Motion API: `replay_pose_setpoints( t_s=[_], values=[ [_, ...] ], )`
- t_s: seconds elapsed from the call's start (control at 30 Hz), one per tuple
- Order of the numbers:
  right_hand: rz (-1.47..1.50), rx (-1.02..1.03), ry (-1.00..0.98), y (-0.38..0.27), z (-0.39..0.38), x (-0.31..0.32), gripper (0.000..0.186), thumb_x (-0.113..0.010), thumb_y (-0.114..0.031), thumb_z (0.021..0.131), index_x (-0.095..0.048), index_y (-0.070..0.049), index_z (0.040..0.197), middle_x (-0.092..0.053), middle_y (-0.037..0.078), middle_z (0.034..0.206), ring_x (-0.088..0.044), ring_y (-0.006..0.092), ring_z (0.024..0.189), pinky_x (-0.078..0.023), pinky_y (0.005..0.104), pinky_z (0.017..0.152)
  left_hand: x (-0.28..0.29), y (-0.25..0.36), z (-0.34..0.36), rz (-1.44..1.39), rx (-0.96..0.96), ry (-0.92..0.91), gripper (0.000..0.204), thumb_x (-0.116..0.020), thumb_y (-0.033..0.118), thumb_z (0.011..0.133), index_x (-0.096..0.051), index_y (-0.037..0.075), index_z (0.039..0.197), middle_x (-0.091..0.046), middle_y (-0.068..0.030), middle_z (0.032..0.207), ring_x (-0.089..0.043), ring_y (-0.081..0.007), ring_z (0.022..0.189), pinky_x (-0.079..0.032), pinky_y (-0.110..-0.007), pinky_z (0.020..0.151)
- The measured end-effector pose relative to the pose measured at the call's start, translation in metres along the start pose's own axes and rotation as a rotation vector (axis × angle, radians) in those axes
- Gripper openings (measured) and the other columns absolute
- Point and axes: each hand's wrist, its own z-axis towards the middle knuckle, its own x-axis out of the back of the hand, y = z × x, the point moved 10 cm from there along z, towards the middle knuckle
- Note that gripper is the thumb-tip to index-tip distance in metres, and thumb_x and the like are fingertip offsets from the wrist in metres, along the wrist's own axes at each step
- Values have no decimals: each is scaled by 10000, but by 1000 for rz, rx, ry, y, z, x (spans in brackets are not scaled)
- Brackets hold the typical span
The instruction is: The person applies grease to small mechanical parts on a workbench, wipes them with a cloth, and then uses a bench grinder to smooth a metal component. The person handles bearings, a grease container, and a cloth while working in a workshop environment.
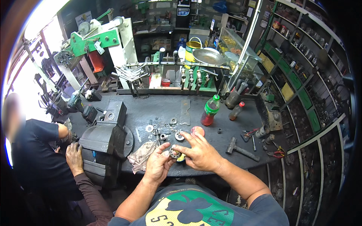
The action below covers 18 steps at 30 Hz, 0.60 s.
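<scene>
At the front edge of the bench, my left hand (157, 164) holds a small metal ball bearing (174, 153) between thumb and fingers. My right hand (201, 153) reaches over from the right, fingers apart, one fingertip touching the bearing. Partly hidden under that hand is a small yellow item (181, 158); its kind is unclear. Just beyond my fingers lie a metal ring (179, 135) and a reddish round lid (197, 131). Left of my left hand is a crumpled, stained rag (143, 156). Several washers and small bushings (163, 137) lie scattered behind it.
A large bench vise (103, 137) stands at left, another person's hand (74, 157) resting on it. A second person in a dark shirt (37, 150) is farther left. Bottles (209, 111), a hammer (241, 150) and pliers (278, 153) are at right. A tool rack (173, 90) spans the back.
</scene>
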Motion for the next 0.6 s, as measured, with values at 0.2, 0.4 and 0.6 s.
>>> replay_pose_setpoints(
  t_s=[0.2, 0.4, 0.6],
  values=[
    [106, -172, 9, 6, -24, -17, 648, -780, -110, 822, -643, -114, 1455, -527, 280, 1537, -569, 450, 1365, -463, 552, 1124, 12, -9, -1, -60, -36, 46, 421, -690, 99, 1053, -524, 95, 1440, -750, -108, 1165, -747, -206, 1061, -634, -345, 942],
    [806, -365, -96, 27, -45, -54, 655, -716, -147, 964, -530, -96, 1590, -502, 217, 1596, -483, 349, 1506, -374, 428, 1253, 11, 5, 1, -105, -69, 92, 398, -659, 81, 1071, -516, 89, 1442, -743, -88, 1163, -740, -206, 1078, -608, -366, 1000],
    [1834, -443, 75, 16, -43, -75, 959, -724, -182, 956, -182, 9, 1724, -352, 165, 1730, -298, 286, 1621, -209, 434, 1324, 3, 8, 8, -73, -100, 14, 370, -684, 82, 1059, -554, 71, 1405, -741, -112, 1213, -739, -195, 1104, -611, -352, 988]
  ],
)
